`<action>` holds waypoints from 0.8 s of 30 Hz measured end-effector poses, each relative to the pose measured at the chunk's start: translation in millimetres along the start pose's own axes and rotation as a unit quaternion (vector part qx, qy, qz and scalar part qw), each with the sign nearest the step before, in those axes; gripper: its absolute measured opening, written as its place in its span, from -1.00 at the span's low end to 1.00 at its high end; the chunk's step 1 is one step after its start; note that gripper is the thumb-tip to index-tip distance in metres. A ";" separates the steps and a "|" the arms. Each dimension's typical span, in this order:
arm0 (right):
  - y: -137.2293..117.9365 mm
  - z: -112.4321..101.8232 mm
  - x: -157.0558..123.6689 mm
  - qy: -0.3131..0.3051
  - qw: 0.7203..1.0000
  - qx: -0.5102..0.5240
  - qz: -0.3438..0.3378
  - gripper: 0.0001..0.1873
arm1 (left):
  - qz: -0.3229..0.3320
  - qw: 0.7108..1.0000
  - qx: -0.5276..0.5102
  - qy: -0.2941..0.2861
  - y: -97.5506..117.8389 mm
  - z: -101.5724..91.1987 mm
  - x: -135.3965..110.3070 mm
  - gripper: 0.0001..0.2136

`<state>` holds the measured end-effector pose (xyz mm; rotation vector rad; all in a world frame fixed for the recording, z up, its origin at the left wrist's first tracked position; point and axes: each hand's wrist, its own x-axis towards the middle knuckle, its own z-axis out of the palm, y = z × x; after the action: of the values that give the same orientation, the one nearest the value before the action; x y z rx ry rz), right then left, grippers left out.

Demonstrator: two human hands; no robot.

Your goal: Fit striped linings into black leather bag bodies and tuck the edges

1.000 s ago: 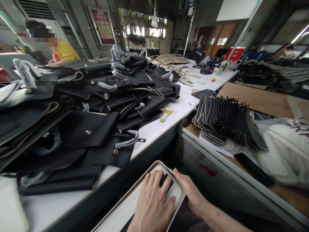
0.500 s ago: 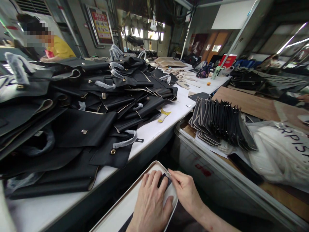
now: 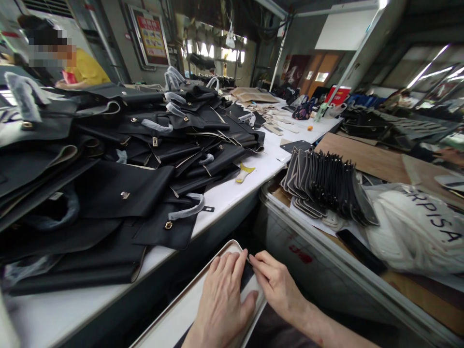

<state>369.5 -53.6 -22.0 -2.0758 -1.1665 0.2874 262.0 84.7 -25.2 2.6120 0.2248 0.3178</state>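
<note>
Head view: I steady a rimmed white piece (image 3: 195, 300).
My left hand (image 3: 222, 292) lies flat, thumb apart, seemingly bracing it; my right hand (image 3: 277, 281) pinches its edge, likely for control.

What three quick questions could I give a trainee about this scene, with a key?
1. Which hand is spread palm-down over the white rimmed piece?
2. True or false: in the picture, the lettered plastic bag lies to the right of the row of dark panels.
3. What is heaped on the white table? A: folded blue jeans. B: black leather-like pieces. C: glass jars.

Key: 1. the left hand; 2. true; 3. B.
</note>
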 end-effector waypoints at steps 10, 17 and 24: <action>1.3 -7.9 2.1 -0.097 0.983 -0.123 -0.095 -0.67 | -0.005 0.999 -0.015 -0.037 8.7 -9.9 4.9 -0.58; 38.1 -12.0 35.3 -0.134 0.967 0.159 0.150 -0.59 | 0.005 1.000 -0.025 -0.004 0.8 2.0 0.9 -0.42; 62.9 -0.1 69.0 -0.322 0.847 0.336 0.256 -0.26 | 0.054 0.997 0.042 0.029 -18.1 13.9 6.6 -0.54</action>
<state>449.3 -18.1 -54.9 -1.6192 -0.6480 1.5128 270.2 95.4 -44.7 2.7059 0.1203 0.4318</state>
